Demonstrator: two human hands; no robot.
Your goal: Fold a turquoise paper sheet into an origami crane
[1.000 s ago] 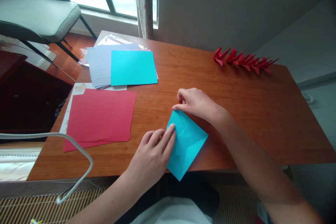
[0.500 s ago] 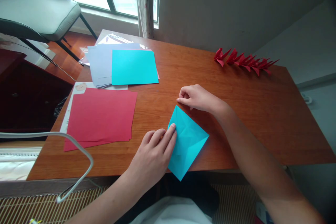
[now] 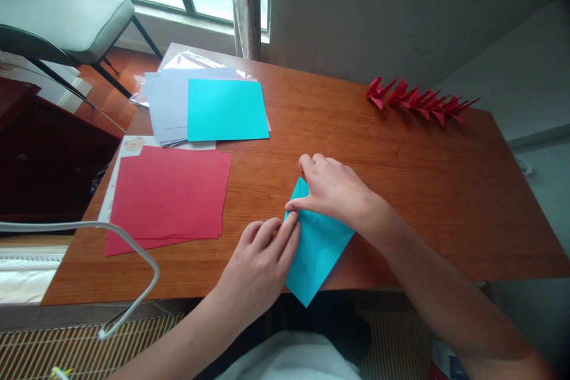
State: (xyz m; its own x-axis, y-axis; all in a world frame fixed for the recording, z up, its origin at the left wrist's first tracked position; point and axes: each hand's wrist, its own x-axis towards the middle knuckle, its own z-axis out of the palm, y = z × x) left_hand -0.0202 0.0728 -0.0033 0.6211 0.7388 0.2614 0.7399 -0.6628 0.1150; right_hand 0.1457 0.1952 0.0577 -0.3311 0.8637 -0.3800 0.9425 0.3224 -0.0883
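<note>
A folded turquoise origami paper (image 3: 314,255), diamond-shaped with creases, lies near the table's front edge, its lowest corner past that edge. My left hand (image 3: 267,252) holds it down with outstretched fingertips on its left edge; the other fingers are bent. My right hand (image 3: 333,190) reaches over the upper part of the paper and hides some of it. The right thumb lies across the paper to its left edge, touching or almost touching the left fingertips. Apart from the thumb, the right fingers are bent beyond the top corner.
Red paper sheets (image 3: 171,196) lie on the wooden table (image 3: 329,101) at left. Behind them a turquoise sheet (image 3: 227,110) tops pale sheets (image 3: 167,104). Red folded paper figures (image 3: 423,101) stand in a row at far right. A white cable (image 3: 138,249) curves at front left.
My right hand has come down and left from above the top corner onto the paper, its thumb now stretched to the left edge. My left hand stays in place.
</note>
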